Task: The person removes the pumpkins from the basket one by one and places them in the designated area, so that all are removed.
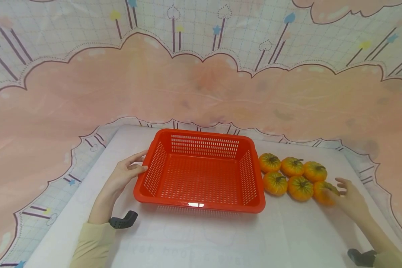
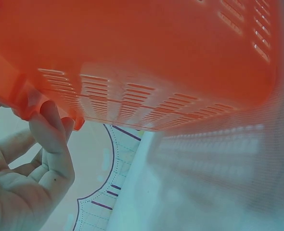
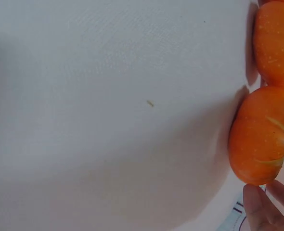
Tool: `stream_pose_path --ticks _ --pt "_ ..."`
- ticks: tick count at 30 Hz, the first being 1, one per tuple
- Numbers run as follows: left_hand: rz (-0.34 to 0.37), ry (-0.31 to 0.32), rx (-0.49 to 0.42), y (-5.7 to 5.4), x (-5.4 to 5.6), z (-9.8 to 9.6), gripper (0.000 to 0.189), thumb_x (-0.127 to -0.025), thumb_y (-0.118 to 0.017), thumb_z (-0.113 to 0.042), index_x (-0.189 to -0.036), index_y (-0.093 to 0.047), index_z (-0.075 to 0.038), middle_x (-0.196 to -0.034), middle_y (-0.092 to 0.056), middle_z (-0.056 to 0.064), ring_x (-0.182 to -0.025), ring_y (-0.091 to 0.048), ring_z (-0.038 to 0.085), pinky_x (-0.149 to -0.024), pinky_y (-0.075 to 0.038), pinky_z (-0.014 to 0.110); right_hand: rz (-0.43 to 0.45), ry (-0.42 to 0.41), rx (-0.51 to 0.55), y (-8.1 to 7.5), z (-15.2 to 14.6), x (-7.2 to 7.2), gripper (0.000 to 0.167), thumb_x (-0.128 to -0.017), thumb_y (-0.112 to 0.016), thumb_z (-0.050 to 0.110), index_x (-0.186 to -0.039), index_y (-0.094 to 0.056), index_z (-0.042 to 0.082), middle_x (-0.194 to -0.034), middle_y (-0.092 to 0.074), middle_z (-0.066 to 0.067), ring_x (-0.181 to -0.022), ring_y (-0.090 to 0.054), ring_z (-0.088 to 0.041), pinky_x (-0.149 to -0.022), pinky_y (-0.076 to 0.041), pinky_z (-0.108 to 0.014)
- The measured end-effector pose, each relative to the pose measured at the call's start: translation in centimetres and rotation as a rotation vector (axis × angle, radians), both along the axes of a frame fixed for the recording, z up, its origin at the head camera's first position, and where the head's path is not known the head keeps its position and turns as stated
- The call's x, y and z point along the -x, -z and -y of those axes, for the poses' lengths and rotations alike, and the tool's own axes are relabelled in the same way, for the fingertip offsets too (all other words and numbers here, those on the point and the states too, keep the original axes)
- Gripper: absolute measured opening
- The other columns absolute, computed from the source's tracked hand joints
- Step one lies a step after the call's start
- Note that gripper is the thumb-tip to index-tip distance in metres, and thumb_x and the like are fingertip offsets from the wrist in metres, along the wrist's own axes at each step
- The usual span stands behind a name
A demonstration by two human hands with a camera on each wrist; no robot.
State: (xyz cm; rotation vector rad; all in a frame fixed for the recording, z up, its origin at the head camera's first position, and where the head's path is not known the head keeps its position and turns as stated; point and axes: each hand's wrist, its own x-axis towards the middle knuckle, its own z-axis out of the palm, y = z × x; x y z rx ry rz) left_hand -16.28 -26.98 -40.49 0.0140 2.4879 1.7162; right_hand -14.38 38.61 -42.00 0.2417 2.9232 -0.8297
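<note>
A red slotted plastic basket [image 1: 227,207] stands on the white-covered table with its inside bare. My left hand [image 1: 121,175] grips its left rim; the left wrist view shows the bent fingers [image 2: 50,139] up under the rim's edge. To the right of the basket, several small orange-and-green pumpkins [image 1: 300,188] sit close together in two rows. At the front row's right end, my right hand [image 1: 351,201] touches the last pumpkin [image 1: 322,193] with its thumb side, the other fingers loosely bent. In the right wrist view, fingertips [image 3: 252,192] meet that pumpkin's lower end.
The white tabletop [image 1: 201,242] extends in front of the basket. Behind and around the table hangs a pink and white patterned cloth [image 1: 201,85]. Dark wrist devices [image 1: 124,220] sit at both sleeves. The basket's right wall stands close beside the nearest pumpkins.
</note>
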Motion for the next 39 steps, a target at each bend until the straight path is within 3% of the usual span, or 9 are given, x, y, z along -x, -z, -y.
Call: stream_pose_path --ticks 15,26,34,39 --pt "-0.018 -0.032 0.069 -0.5 -0.4 0.4 0.057 -0.096 -0.054 -0.025 -0.149 -0.036 -0.015 -0.134 -0.050 0.021 -0.086 -0.060 -0.001 -0.086 -0.048 0.031 -0.106 0.016 -0.020 -2.0 0.9 0.7 0.076 -0.097 -0.049 0.043 -0.144 -0.023 -0.010 -0.135 -0.032 -0.043 -0.117 -0.037 -0.059 -0.087 -0.042 -0.067" --pt "-0.068 -0.089 0.095 -1.5 -0.1 1.2 0.053 -0.099 -0.049 -0.032 -0.147 -0.039 -0.014 -0.134 -0.052 0.021 -0.091 -0.054 -0.007 -0.079 -0.051 0.020 -0.182 -0.019 -0.038 -4.1 2.8 2.0 0.071 -0.098 -0.048 0.038 -0.145 -0.024 -0.008 -0.136 -0.035 -0.041 -0.117 -0.038 -0.058 -0.088 -0.039 -0.069" --pt "-0.110 -0.070 0.112 -3.2 0.7 1.5 0.052 -0.099 -0.048 -0.030 -0.147 -0.040 -0.011 -0.131 -0.053 0.017 -0.089 -0.056 -0.011 -0.077 -0.050 0.016 -0.225 -0.045 -0.014 -6.0 4.9 2.9 0.071 -0.098 -0.050 0.039 -0.147 -0.023 -0.006 -0.138 -0.036 -0.039 -0.121 -0.038 -0.054 -0.093 -0.037 -0.068" --pt "-0.139 -0.043 0.145 -5.3 1.1 1.2 0.053 -0.099 -0.050 -0.031 -0.146 -0.040 -0.011 -0.131 -0.053 0.017 -0.088 -0.055 -0.012 -0.075 -0.050 0.016 -0.243 -0.045 -0.001 -7.2 6.4 3.3 0.074 -0.097 -0.050 0.042 -0.148 -0.022 -0.003 -0.141 -0.034 -0.038 -0.124 -0.035 -0.055 -0.096 -0.035 -0.068"
